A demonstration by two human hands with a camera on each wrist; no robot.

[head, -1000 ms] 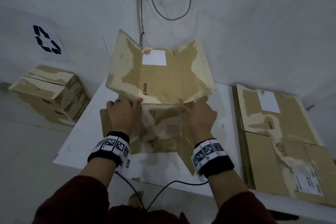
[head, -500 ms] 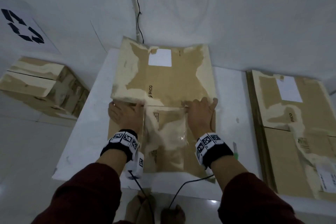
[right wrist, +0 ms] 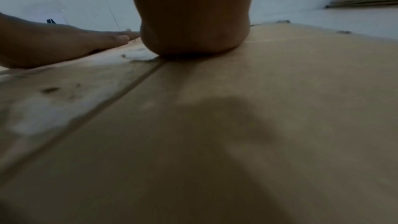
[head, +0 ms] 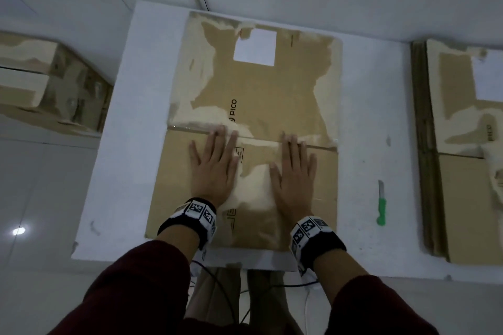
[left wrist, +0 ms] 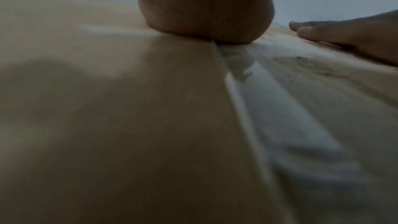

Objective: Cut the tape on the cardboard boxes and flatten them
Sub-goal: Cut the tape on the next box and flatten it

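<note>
- flattened box (head: 261, 95) lies on the white table (head: 364, 122)
- left hand (head: 215, 168) and right hand (head: 295, 174) both press flat on it, fingers straight
- green knife (head: 382, 202) off to the right

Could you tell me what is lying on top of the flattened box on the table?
Both hands, left hand and right hand, press flat on the box. Whatever is beneath it is covered.

Dim, bluish indoor light in all three views

The head view is soft and bends straight lines at its edges, with one bright glare spot on the floor (head: 18, 231); both wrist views are dark and blurred, with a soft shadow across the cardboard (right wrist: 226, 125)
</note>
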